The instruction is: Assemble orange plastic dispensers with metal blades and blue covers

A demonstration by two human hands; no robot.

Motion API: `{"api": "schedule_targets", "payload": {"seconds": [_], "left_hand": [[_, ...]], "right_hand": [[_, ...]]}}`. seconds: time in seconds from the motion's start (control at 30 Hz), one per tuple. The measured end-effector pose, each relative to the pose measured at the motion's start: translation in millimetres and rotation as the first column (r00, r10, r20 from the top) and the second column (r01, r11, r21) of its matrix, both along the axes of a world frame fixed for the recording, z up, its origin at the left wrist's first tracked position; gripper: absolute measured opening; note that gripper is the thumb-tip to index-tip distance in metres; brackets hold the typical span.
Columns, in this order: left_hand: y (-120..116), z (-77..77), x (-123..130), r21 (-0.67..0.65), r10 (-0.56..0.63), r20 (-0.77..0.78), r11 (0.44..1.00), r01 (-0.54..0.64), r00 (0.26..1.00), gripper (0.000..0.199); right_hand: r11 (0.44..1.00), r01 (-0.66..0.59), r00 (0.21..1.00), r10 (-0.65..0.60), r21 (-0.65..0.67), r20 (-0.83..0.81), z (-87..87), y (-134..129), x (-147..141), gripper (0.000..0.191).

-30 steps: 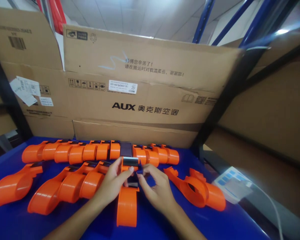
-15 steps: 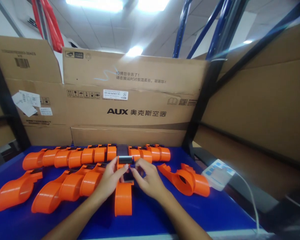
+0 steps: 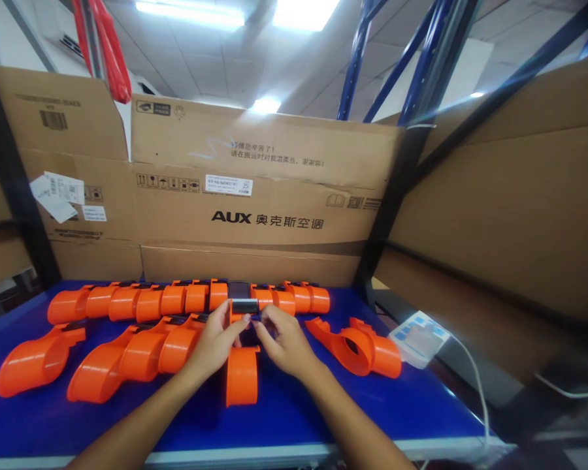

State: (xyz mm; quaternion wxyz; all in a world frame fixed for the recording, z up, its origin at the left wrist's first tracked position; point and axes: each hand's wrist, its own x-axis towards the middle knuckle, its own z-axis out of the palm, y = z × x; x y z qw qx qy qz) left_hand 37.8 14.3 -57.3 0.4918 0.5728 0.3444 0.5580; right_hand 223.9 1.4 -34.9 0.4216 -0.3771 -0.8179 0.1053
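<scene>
An orange tape dispenser [image 3: 242, 376] with a dark, toothed head sits at the middle of the blue table, its round orange part toward me. My left hand [image 3: 221, 336] is closed on the left side of its upper part, thumb at the front. Close to the right side, my right hand [image 3: 283, 339] has its fingers bent and drawn together near the dispenser's head; whatever lies between its fingertips is too small to name. Behind the head stands a dark block [image 3: 238, 290].
Several orange dispensers stand in a back row [image 3: 149, 304] and at the left [image 3: 98, 375]. More orange parts [image 3: 357, 349] lie right of my hands, beside a white device [image 3: 418, 339] with a cable. A cardboard wall [image 3: 259, 245] closes the back.
The view has shifted slightly, so the table's front edge shows more. Both hands remain at the dispenser, and my right fingers have drawn in a little at its head.
</scene>
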Motion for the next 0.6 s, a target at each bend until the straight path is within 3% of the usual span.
{"api": "schedule_targets", "payload": {"seconds": [0.2, 0.33, 0.47, 0.6], "left_hand": [[0, 5.7, -1, -0.038, -0.044, 0.071, 0.998, 0.046, 0.997, 0.039], [-7, 17.8, -1, -0.113, -0.112, 0.217, 0.984, 0.139, 0.970, 0.052], [-16, 24.2, -1, -0.172, -0.180, 0.301, 0.956, 0.239, 0.937, 0.080], [-20, 20.7, -2, -0.208, -0.297, 0.295, 0.908, 0.364, 0.908, 0.082]], "right_hand": [[0.999, -0.044, 0.998, 0.043, -0.025, -0.048, 6.3, -2, 1, 0.021], [0.972, -0.206, 0.931, 0.160, -0.112, -0.328, 7.3, 1, 3, 0.029], [0.897, -0.333, 0.803, 0.109, -0.290, -0.586, 4.1, 6, -1, 0.028], [0.784, -0.496, 0.722, 0.133, -0.373, -0.679, 4.2, 5, -7, 0.034]]}}
